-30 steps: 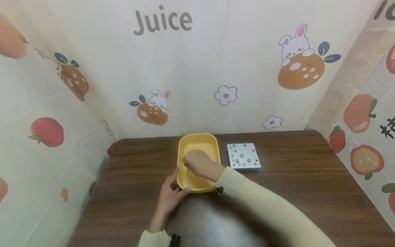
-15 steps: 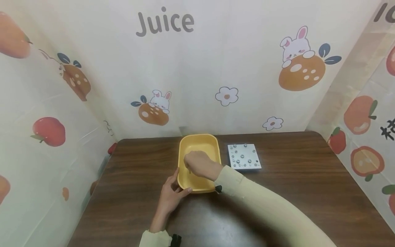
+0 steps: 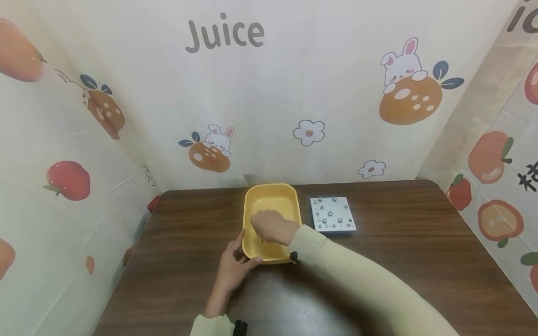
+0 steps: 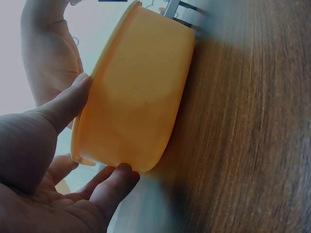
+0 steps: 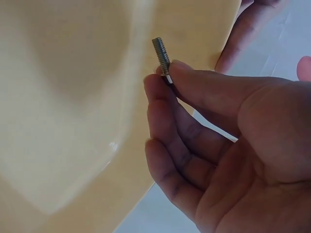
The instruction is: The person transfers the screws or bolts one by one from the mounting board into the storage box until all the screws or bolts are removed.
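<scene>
A yellow plastic bin (image 3: 273, 192) with rounded corners stands on the table. My left hand (image 3: 234, 267) holds its near left corner. In the left wrist view, the thumb (image 4: 70, 104) lies along the rim and the fingertips (image 4: 124, 170) touch the outer wall. My right hand (image 3: 271, 226) is over the inside of the bin, back of the hand upward. Between its thumb and index finger it pinches a small metal bolt (image 5: 161, 53), seen in the right wrist view with the threaded shaft sticking out; the head is hidden by the fingers.
Right of the bin lies a silvery square plate (image 3: 336, 209) with several bolts or nuts set in its top. The dark wooden table (image 3: 403, 242) ends at a printed curtain (image 3: 269, 93) behind, with more curtain at both sides.
The head view has shifted slightly. My right hand has turned a little, and the bolt under it points a bit further right and nearer me. My left hand stays on the bin's corner.
</scene>
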A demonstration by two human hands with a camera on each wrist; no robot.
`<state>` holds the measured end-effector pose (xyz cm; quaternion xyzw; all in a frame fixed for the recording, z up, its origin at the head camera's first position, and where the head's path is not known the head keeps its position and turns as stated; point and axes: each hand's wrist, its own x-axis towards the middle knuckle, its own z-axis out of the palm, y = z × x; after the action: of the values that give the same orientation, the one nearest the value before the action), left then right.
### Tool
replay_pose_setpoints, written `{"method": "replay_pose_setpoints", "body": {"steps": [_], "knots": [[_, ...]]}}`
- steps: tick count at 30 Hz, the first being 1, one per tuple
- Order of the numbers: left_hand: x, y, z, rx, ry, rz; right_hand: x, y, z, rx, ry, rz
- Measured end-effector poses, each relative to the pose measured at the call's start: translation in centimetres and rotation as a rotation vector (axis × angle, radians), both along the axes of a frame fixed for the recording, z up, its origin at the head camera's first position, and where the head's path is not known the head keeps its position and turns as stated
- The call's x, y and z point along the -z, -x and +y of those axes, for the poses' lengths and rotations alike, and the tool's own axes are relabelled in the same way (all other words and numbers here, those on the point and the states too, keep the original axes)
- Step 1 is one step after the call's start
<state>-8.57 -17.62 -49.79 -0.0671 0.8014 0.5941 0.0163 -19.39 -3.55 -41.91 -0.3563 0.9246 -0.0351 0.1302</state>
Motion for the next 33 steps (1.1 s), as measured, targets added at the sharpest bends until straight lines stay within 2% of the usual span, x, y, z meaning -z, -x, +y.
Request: {"method": "replay_pose_setpoints", "body": {"steps": [10,23,33], "knots": [[-0.1,-0.2,0.1,0.002,0.012,-0.009,0.0,0.1,-0.4,0.048,-0.034,-0.112],[-0.1,-0.2,0.1,0.0,0.016,-0.006,0.5,0.1,-1.0,0.0,-0.081,-0.1],[0.0,-0.1,0.1,-0.002,0.003,-0.01,0.6,0.0,-1.3,0.031,-0.095,-0.146]]}}
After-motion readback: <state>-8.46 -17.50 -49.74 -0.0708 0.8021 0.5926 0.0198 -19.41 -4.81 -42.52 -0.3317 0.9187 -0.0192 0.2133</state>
